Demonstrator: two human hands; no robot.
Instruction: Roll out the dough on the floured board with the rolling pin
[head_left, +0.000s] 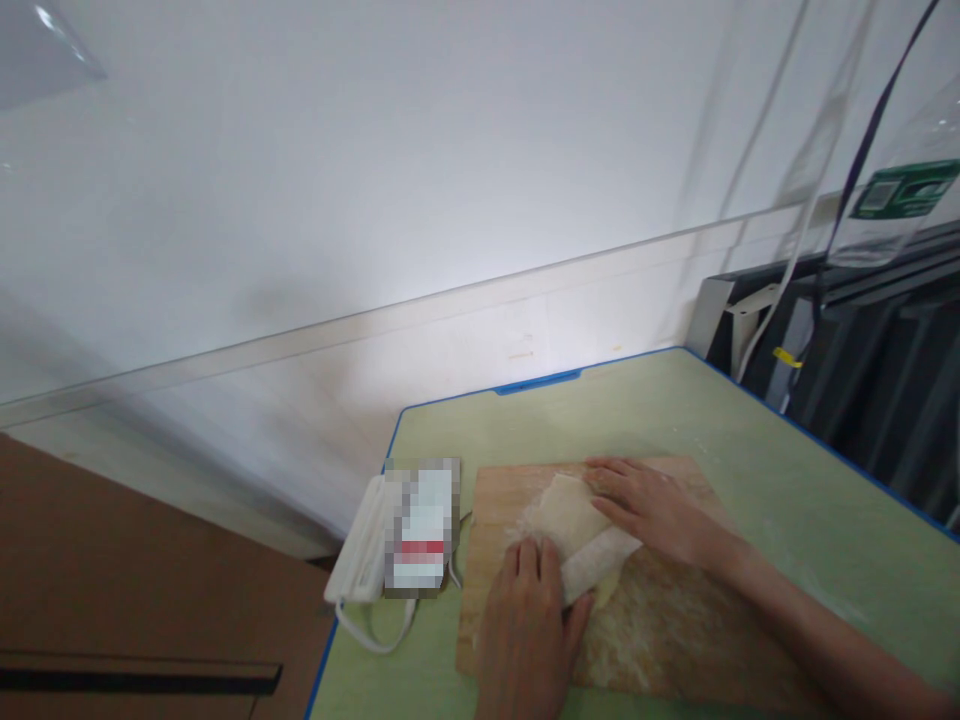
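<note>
A flat, pale sheet of dough (568, 512) lies on a floured wooden board (660, 640). Its near side has a floury strip (600, 565) folded over, with a bit of dough showing beneath. My left hand (527, 620) rests at the dough's left edge, fingers laid flat and the thumb apart by the near end of the strip. On the far right side, my right hand (645, 505) lies palm down across the dough's edge, its fingers stretched out and slightly spread. What is under both palms is hidden.
Left of the board, a blurred-out packet or device (424, 530) sits beside a white item with a strap (360, 545). The green table (450, 430) has a blue edge and stands near a white wall. Dark folded panels (892, 370) and a hanging clear bottle (900, 200) are at right.
</note>
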